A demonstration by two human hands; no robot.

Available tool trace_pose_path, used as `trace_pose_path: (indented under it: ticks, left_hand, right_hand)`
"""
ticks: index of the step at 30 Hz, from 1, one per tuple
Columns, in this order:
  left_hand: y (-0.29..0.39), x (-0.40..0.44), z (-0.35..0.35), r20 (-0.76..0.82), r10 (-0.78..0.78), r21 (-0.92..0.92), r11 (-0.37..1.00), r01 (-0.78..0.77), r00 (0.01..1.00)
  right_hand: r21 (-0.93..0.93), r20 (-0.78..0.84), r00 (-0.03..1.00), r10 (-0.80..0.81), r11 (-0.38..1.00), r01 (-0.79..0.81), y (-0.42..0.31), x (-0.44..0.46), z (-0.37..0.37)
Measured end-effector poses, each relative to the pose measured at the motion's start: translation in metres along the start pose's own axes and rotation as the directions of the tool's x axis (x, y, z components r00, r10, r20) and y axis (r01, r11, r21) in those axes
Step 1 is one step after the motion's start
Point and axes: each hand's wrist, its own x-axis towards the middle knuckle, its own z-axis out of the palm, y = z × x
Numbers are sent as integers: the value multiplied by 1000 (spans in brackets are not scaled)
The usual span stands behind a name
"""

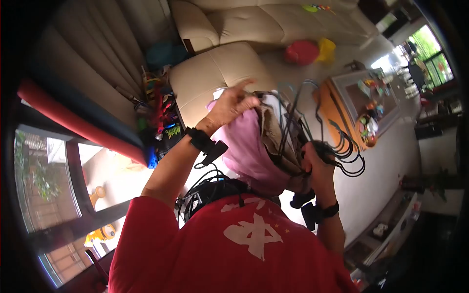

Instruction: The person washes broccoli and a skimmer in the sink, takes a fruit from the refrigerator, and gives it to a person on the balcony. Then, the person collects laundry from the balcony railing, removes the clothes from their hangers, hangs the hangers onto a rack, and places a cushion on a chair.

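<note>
A bundle of clothes hangs in front of my chest, with a pink garment on the near side and beige and white cloth behind it. My left hand is at the upper edge of the pink garment, fingers stretched apart and slightly blurred. Lower on the right, my right hand is closed around the bundle's edge and several dark clothes hangers. Their thin loops stick out to the right and above that hand. Cloth hides part of its fingers.
A beige sofa and matching ottoman stand ahead. Red and yellow items lie on the floor. To the right is a wooden table with a glass top. Toys crowd the left, near the curtain.
</note>
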Motion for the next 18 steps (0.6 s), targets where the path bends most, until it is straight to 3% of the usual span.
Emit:
trace_pose_path:
  ticks: [3,4,6,7,8,10,11,14,16,18]
  left_hand:
    - [-21,28,10,57,22,405,913,-43,998]
    - [-17,31,13,34,12,420,907,-25,999]
    - [-6,40,15,-225,-90,354,920,167,970]
    - [-7,46,12,-287,-7,372,921,118,958]
    - [-12,49,10,-308,-23,373,917,143,951]
    - [-31,53,-3,-437,139,547,825,140,889]
    - [-45,51,-11,-440,109,608,767,207,891]
    - [-62,42,-15,-515,55,568,769,293,855]
    - [-65,37,-10,-546,2,524,780,341,837]
    - [-52,37,-10,-527,-32,488,807,333,849]
  right_hand:
    - [-37,107,993,-49,998,53,-18,45,-8]
    - [-32,136,990,-47,998,52,-21,60,-17]
    - [7,175,984,11,1000,-12,-26,91,-37]
    - [61,209,978,9,998,-22,-26,102,-42]
    - [55,234,972,23,998,-37,-25,110,-46]
    - [4,313,949,-42,999,43,-22,121,-47]
    - [8,336,941,-41,999,41,-21,127,-44]
    - [111,327,945,8,993,-47,-11,139,-43]
    - [35,374,912,-166,986,165,-4,144,-42]
    - [86,374,916,-145,989,122,-2,155,-42]
